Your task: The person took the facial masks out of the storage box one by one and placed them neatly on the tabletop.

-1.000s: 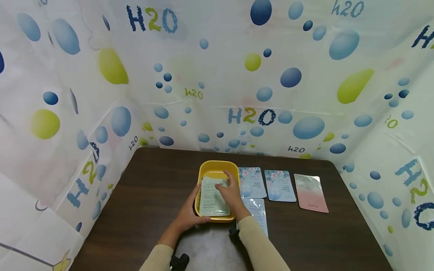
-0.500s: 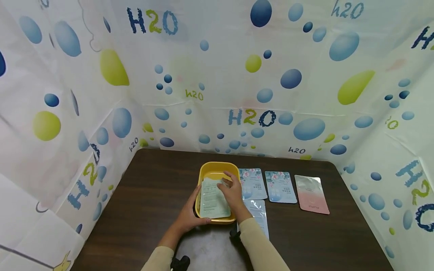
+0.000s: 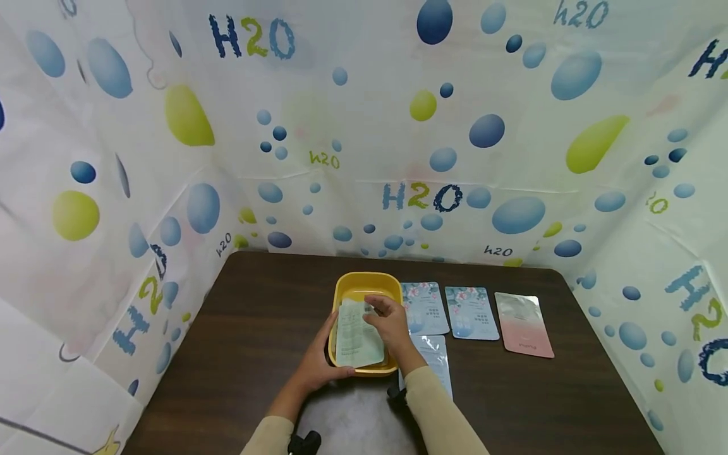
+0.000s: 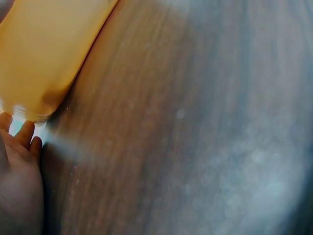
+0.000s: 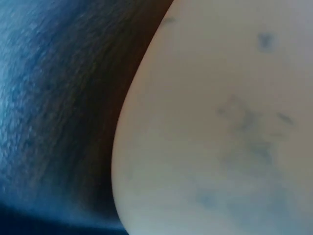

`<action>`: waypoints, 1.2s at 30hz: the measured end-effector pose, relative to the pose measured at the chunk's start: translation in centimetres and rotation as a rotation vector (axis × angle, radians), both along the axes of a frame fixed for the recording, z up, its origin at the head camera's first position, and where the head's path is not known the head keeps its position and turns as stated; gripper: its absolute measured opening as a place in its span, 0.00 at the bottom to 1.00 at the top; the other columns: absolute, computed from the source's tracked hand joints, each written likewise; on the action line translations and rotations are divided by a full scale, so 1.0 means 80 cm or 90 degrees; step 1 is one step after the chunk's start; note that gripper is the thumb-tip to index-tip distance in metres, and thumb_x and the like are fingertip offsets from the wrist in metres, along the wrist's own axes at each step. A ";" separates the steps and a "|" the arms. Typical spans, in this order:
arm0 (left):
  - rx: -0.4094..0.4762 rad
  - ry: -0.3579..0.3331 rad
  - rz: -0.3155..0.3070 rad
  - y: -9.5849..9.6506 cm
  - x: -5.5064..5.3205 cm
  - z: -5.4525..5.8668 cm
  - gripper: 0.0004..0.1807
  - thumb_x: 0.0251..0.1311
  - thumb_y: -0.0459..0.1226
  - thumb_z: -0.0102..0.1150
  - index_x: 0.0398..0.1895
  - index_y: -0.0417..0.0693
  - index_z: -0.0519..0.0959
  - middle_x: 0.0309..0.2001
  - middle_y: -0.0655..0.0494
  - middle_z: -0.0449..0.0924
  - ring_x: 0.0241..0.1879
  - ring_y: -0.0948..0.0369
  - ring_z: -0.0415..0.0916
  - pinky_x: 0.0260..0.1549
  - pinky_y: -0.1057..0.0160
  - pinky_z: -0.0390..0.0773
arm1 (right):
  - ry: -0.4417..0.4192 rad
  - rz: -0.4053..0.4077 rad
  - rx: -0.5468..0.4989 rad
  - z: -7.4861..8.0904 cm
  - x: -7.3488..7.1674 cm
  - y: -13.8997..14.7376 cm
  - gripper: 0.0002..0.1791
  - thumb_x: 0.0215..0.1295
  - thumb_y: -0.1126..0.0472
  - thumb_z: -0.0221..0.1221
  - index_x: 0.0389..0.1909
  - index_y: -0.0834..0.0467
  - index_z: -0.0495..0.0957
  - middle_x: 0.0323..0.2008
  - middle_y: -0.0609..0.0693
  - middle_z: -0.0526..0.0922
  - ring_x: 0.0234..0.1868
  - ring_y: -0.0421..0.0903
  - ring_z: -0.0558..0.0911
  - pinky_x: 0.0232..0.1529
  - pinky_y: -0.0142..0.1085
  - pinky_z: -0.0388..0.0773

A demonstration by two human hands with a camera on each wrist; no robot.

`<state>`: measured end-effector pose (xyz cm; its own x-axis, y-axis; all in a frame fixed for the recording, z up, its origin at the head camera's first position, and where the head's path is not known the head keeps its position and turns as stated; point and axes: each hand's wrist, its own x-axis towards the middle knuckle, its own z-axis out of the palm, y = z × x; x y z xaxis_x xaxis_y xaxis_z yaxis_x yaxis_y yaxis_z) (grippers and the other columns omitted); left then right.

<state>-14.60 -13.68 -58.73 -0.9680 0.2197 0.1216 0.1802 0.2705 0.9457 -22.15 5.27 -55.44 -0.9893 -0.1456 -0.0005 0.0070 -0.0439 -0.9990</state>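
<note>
A yellow plastic tray [image 3: 368,279] stands on the dark table, with a pale green flat packet [image 3: 355,338], printed with small text, in it. My left hand [image 3: 316,361] holds the tray at its near left corner, fingers along the left side and thumb at the front rim. In the left wrist view, fingertips [image 4: 25,130] touch the tray's blurred wall [image 4: 46,54]. My right hand [image 3: 394,325] reaches over the tray's right rim and pinches the packet's upper right part between thumb and fingers. The right wrist view has only a blurred pale packet [image 5: 195,122].
Right of the tray lie two blue floral packets [image 3: 423,308] [image 3: 471,313] and a silver-and-pink one [image 3: 523,325]. A pale blue packet [image 3: 435,360] lies partly under my right forearm. A printed curtain [image 3: 364,126] encloses the table [image 3: 273,303].
The fingers of my right hand have drawn together at the packet's upper right part, and the packet has turned slightly. My left hand and the tray stay about where they were.
</note>
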 end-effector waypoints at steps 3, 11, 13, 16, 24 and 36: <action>-0.007 -0.001 0.012 -0.001 -0.005 -0.016 0.68 0.39 0.37 0.80 0.79 0.60 0.42 0.79 0.50 0.42 0.75 0.45 0.51 0.64 0.41 0.61 | -0.008 0.008 0.009 0.000 -0.001 0.002 0.24 0.60 0.73 0.61 0.59 0.65 0.75 0.61 0.61 0.78 0.66 0.56 0.73 0.69 0.53 0.64; 0.006 0.005 0.020 -0.006 -0.009 -0.022 0.67 0.38 0.40 0.81 0.79 0.67 0.44 0.79 0.57 0.43 0.75 0.48 0.50 0.66 0.41 0.60 | -0.024 0.042 -0.075 0.005 -0.001 0.004 0.29 0.59 0.71 0.62 0.63 0.65 0.70 0.68 0.58 0.69 0.70 0.58 0.69 0.60 0.45 0.75; 0.005 0.006 0.025 -0.007 -0.009 -0.021 0.67 0.38 0.41 0.81 0.79 0.66 0.44 0.79 0.56 0.44 0.75 0.48 0.50 0.66 0.40 0.59 | -0.031 0.059 -0.062 0.005 -0.001 0.003 0.27 0.60 0.70 0.62 0.62 0.65 0.71 0.65 0.60 0.71 0.67 0.57 0.73 0.57 0.41 0.78; -0.005 0.003 0.026 -0.007 -0.009 -0.023 0.67 0.37 0.42 0.82 0.79 0.66 0.44 0.79 0.56 0.44 0.75 0.48 0.50 0.66 0.38 0.57 | -0.033 0.087 -0.019 0.003 0.000 0.001 0.25 0.62 0.68 0.62 0.61 0.64 0.73 0.62 0.62 0.75 0.63 0.56 0.77 0.57 0.39 0.78; -0.008 -0.004 0.028 -0.004 -0.006 -0.027 0.67 0.38 0.42 0.81 0.79 0.67 0.44 0.79 0.56 0.44 0.74 0.47 0.53 0.65 0.39 0.60 | 0.009 0.133 0.106 0.003 0.008 -0.001 0.27 0.66 0.64 0.60 0.67 0.61 0.70 0.67 0.58 0.73 0.66 0.57 0.73 0.62 0.49 0.73; -0.011 0.016 0.014 -0.006 -0.007 -0.025 0.66 0.39 0.43 0.81 0.79 0.65 0.44 0.80 0.54 0.41 0.76 0.47 0.46 0.65 0.36 0.59 | 0.048 0.105 0.286 0.009 0.038 -0.006 0.21 0.64 0.54 0.62 0.58 0.52 0.79 0.63 0.51 0.77 0.67 0.52 0.72 0.66 0.53 0.67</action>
<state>-15.20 -14.13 -60.75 -0.9691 0.2010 0.1428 0.1982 0.2907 0.9360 -19.08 4.78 -54.71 -0.9528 -0.3023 -0.0284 -0.0957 0.3877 -0.9168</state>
